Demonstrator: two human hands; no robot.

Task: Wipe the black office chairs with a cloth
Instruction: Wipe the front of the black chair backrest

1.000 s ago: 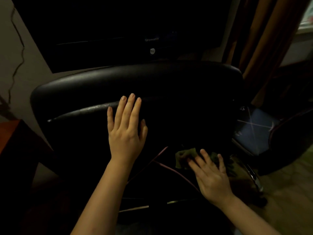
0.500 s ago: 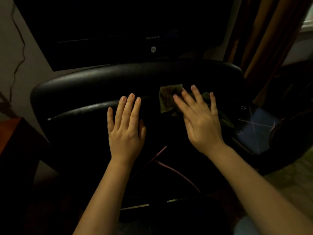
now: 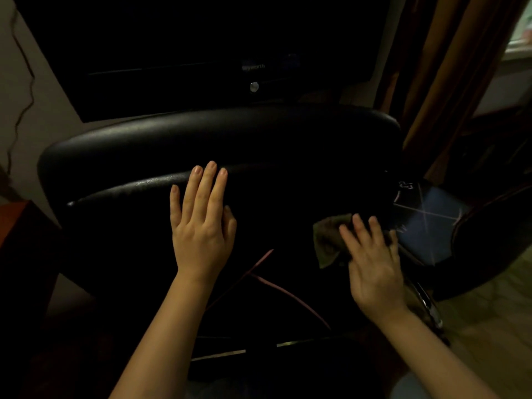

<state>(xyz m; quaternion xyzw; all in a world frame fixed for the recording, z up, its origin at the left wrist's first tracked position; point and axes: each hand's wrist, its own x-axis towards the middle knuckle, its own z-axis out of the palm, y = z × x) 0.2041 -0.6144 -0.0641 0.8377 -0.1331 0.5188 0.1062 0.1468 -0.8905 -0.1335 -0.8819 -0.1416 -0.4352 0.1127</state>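
A black leather office chair (image 3: 138,145) fills the middle of the head view, its padded backrest facing me. My left hand (image 3: 201,223) rests flat on the backrest with straight fingers. A crumpled greenish cloth (image 3: 328,240) lies against the right part of the backrest. My right hand (image 3: 371,260) presses on the cloth with straight fingers, covering its right half.
A dark television (image 3: 201,53) hangs on the wall behind the chair. Brown curtains (image 3: 449,82) hang at the right. A second dark chair (image 3: 495,226) stands at the right over wooden floor (image 3: 489,326). A reddish table edge (image 3: 14,220) is at the left. A pink cord (image 3: 276,289) crosses the chair back.
My right hand has slid the cloth down the backrest and to the right from near its top. My left hand has stayed in place.
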